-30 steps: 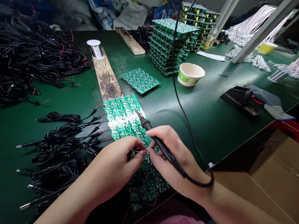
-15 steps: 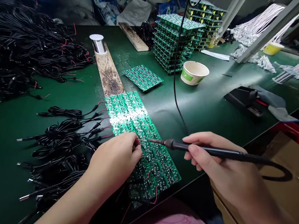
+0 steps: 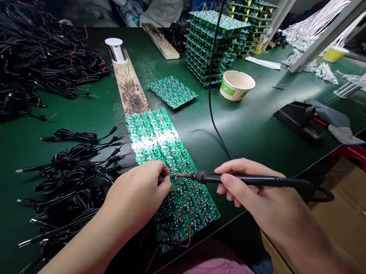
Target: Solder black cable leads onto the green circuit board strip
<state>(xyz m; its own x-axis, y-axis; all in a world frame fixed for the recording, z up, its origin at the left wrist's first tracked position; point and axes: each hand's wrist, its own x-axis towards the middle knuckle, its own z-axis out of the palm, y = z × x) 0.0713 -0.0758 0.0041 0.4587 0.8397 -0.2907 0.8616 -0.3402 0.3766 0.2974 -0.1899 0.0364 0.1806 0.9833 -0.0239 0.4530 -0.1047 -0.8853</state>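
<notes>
My right hand (image 3: pixel 256 185) is closed around a black soldering iron (image 3: pixel 241 179), whose tip points left and reaches the green circuit board panel (image 3: pixel 192 195) beside my left fingertips. Over the panel's left side, my left hand (image 3: pixel 145 184) pinches a thin red wire (image 3: pixel 166 169); most of the wire is hidden by the fingers. Bundled black cables (image 3: pixel 71 175) lie left of the panel, several with red wire ends reaching its left edge. Loose red wires (image 3: pixel 190 235) also lie across the panel's near end.
A solder spool (image 3: pixel 117 52) stands on a scorched wooden board (image 3: pixel 130 87) beyond the panel. Farther right are a separate circuit board (image 3: pixel 174 92), a paper bowl (image 3: pixel 237 85) and stacked boards (image 3: pixel 205 45). A cable heap (image 3: pixel 17 56) fills the back left. A black cord (image 3: pixel 214 118) hangs mid-table.
My right hand has moved left, bringing the iron's tip closer to my left fingertips. The left hand stays at nearly the same spot on the panel. The view has shifted slightly.
</notes>
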